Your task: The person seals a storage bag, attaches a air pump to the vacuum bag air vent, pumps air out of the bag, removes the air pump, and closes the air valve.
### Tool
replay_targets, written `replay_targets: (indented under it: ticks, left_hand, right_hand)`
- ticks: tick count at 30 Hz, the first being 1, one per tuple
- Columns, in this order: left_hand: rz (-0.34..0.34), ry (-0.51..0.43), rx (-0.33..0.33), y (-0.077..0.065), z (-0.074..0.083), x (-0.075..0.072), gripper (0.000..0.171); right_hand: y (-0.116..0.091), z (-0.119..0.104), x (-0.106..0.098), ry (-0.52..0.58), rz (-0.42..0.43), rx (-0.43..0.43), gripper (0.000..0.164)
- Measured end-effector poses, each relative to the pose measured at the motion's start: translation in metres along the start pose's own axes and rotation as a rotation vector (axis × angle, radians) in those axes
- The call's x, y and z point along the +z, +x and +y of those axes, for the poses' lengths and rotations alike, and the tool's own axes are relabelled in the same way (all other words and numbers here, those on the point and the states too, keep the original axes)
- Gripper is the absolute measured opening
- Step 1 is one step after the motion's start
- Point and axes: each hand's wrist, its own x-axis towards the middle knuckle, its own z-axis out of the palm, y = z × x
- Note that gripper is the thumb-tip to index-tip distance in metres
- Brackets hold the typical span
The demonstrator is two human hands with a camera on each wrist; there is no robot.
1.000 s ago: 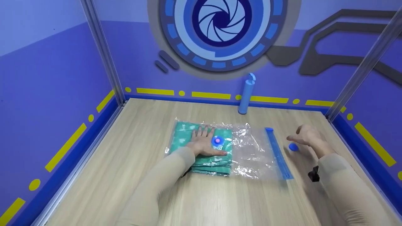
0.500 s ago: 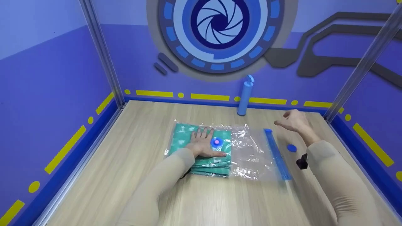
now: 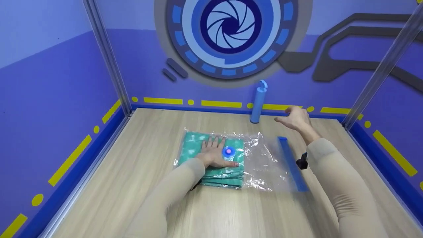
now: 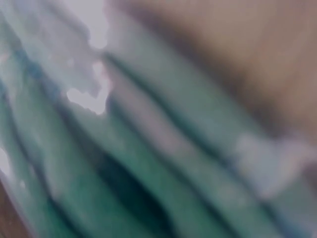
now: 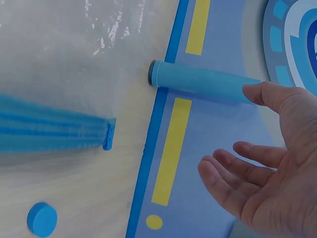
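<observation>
My left hand (image 3: 214,155) lies with spread fingers on a clear vacuum storage bag (image 3: 261,165). Inside the bag's left part is folded green cloth (image 3: 191,145) with pale patches; its folds (image 4: 148,134) fill the blurred left wrist view. Beside the left fingers sits the bag's round blue valve (image 3: 229,151) with a pink centre. Over the table's right side my right hand (image 3: 295,119) hangs in the air, fingers loosely bent, holding nothing. A blue hand pump (image 3: 258,105) stands upright to its left by the back wall; in the right wrist view the pump (image 5: 203,83) is near the thumb.
A blue zip strip (image 3: 292,165) closes off the bag's right end. In the right wrist view a round blue cap (image 5: 42,219) lies on the table; the right arm hides it in the head view. Blue-purple walls (image 3: 59,109) enclose the table on three sides.
My right hand has moved left and away from me, from beside the blue cap toward the pump. My left hand has stayed on the bag.
</observation>
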Motion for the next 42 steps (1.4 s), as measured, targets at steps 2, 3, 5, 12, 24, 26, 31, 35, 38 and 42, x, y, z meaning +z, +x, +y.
replay_targets:
  ticks: [2, 3, 5, 12, 24, 26, 31, 35, 38, 42]
  left_hand:
    - [0.002, 0.007, -0.004, -0.001, 0.000, 0.000, 0.135]
    - [0.002, 0.007, -0.003, -0.002, 0.000, 0.000, 0.135]
    - [0.002, 0.004, -0.002, -0.002, -0.001, -0.001, 0.135]
    - [0.005, 0.009, -0.009, -0.003, -0.002, -0.003, 0.134]
    - [-0.003, 0.043, -0.023, -0.001, -0.002, -0.003, 0.135]
    - [-0.006, 0.044, -0.028, 0.000, -0.001, -0.003, 0.136]
    - [-0.008, 0.036, -0.016, 0.000, 0.002, -0.003, 0.136]
    - [0.000, 0.048, -0.011, 0.000, 0.003, -0.004, 0.135]
    - [0.007, 0.060, -0.016, 0.000, 0.003, -0.005, 0.135]
    - [-0.009, 0.053, -0.015, -0.003, 0.005, -0.006, 0.135]
  right_hand:
    - [0.004, -0.005, 0.002, 0.025, 0.006, 0.010, 0.082]
    - [0.007, -0.007, 0.003, 0.041, 0.008, 0.016, 0.082]
    - [0.011, -0.009, 0.004, 0.071, 0.011, 0.032, 0.081]
    - [0.022, -0.016, 0.009, 0.151, 0.017, 0.081, 0.082]
    - [0.039, -0.033, 0.029, 0.240, 0.065, 0.095, 0.081]
    - [0.044, -0.036, 0.031, 0.252, 0.097, 0.092, 0.080]
    - [0.056, -0.045, 0.034, 0.292, 0.149, 0.100, 0.078]
    - [0.067, -0.050, 0.040, 0.320, 0.162, 0.123, 0.077]
    - [0.076, -0.054, 0.045, 0.332, 0.162, 0.139, 0.080]
    - [0.085, -0.057, 0.050, 0.318, 0.169, 0.171, 0.087]
